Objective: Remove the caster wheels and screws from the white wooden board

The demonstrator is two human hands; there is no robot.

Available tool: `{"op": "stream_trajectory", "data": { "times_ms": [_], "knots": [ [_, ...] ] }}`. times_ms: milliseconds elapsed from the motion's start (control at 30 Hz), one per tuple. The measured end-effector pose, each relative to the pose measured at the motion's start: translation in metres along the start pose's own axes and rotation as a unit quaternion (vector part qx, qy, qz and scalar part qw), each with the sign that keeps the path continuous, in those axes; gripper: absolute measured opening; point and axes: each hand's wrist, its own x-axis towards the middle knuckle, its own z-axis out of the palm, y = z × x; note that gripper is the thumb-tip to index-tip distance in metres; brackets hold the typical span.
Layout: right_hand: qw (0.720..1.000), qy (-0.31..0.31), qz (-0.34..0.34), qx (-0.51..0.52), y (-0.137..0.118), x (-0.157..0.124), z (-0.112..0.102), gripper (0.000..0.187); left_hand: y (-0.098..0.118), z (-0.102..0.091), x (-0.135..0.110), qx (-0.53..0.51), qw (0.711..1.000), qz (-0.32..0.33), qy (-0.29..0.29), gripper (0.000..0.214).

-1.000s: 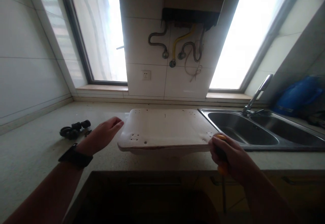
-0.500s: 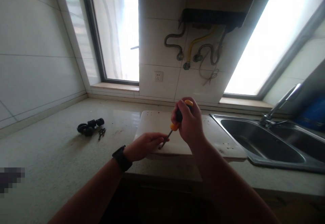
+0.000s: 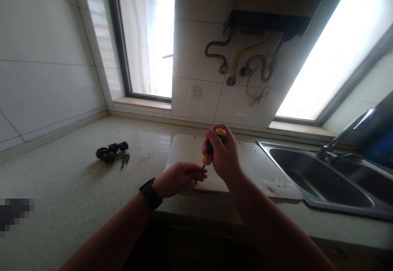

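Note:
My right hand [image 3: 226,154] is wrapped round the yellow and black handle of a screwdriver [image 3: 207,160], which tilts down to the left. My left hand [image 3: 179,177], with a black watch [image 3: 150,193] on its wrist, has its fingers closed about the metal shaft low down. The tip meets the near left corner area of a white board [image 3: 184,150], where a small fastener seems to sit, partly hidden by the fingers. The board lies flat on the counter, with groups of small holes near its corners.
Black rounded parts like caster wheels [image 3: 109,155] and a small heap of screws [image 3: 124,160] lie left on the counter [image 3: 76,189]. Right of the board is a steel double sink [image 3: 307,177] with a faucet [image 3: 346,134]. Pipes [image 3: 236,60] hang from a wall-mounted unit.
The screwdriver handle and my right hand have come slightly down and left, the shaft standing a little steeper. My left fingers now curl further round the shaft. The view has shifted slightly.

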Motion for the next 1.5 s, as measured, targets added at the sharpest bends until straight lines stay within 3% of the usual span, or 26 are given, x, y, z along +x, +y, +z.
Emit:
{"op": "stream_trajectory", "data": {
  "times_ms": [267, 467, 733, 900, 1067, 1267, 1333, 1500],
  "knots": [
    [0.999, -0.018, 0.011, -0.031, 0.001, 0.002, 0.003, 0.026, 0.0, 0.001, 0.001, 0.015, 1.0, -0.006, 0.013, 0.032],
    [0.992, -0.1, 0.03, -0.072, 0.0, 0.005, -0.009, 0.024, 0.001, -0.003, 0.0, 0.035, 0.999, -0.019, 0.014, 0.026],
    [0.982, -0.16, 0.005, -0.104, -0.008, 0.007, -0.024, 0.034, 0.001, -0.002, 0.0, 0.08, 0.995, -0.03, 0.054, 0.024],
    [0.973, -0.141, 0.005, -0.185, -0.02, 0.003, -0.03, 0.032, 0.005, 0.004, -0.001, 0.143, 0.984, -0.027, 0.099, 0.023],
    [0.976, -0.143, 0.029, -0.161, -0.016, -0.003, -0.033, 0.055, -0.002, 0.011, 0.0, 0.174, 0.974, -0.012, 0.142, 0.03],
    [0.972, -0.122, 0.012, -0.198, -0.009, -0.005, -0.029, 0.047, -0.005, 0.012, 0.001, 0.201, 0.962, -0.007, 0.186, 0.033],
    [0.972, -0.126, 0.021, -0.195, -0.009, -0.004, -0.029, 0.053, -0.001, 0.01, 0.0, 0.185, 0.968, -0.007, 0.168, 0.029],
    [0.981, -0.157, 0.034, -0.111, -0.005, 0.0, -0.034, 0.06, 0.008, 0.002, -0.003, 0.092, 0.995, -0.014, 0.037, 0.03]
  ]
}}
